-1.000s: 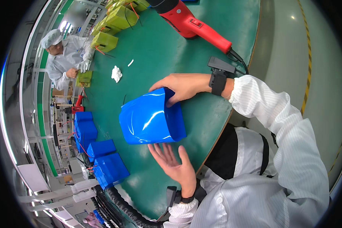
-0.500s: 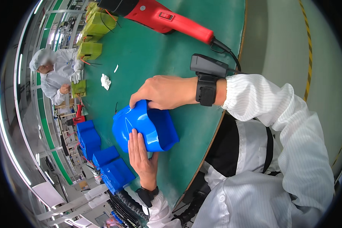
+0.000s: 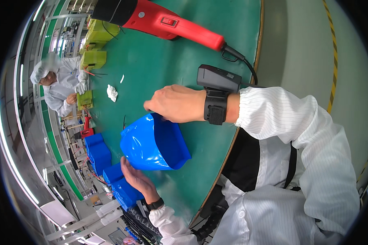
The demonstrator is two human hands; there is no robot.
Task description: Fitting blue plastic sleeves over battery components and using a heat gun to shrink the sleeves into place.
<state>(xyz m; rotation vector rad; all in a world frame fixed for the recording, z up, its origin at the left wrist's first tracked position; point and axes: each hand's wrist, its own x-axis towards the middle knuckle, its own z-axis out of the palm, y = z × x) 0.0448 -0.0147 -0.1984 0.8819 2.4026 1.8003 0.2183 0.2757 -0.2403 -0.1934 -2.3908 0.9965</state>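
A glossy blue wrapped block [image 3: 151, 143] rests on the green table [image 3: 159, 61]. My right hand [image 3: 176, 104] sits on its upper far edge, fingers pinching the blue film there. My left hand [image 3: 137, 179] presses its open palm against the block's near lower side. A black device is strapped to my right wrist. Both sleeves are white.
A red and black heat gun [image 3: 159, 20] with a black cord lies at the table's far end. Several blue blocks [image 3: 98, 151] stand left of my hands. A crumpled white scrap [image 3: 111, 92] lies on the table. A person in white [image 3: 61, 85] handles yellow-green packs [image 3: 94, 59].
The blue block has tipped and turned, its open film side now facing right. My right hand shifted to its top edge; my left hand slid lower beneath it.
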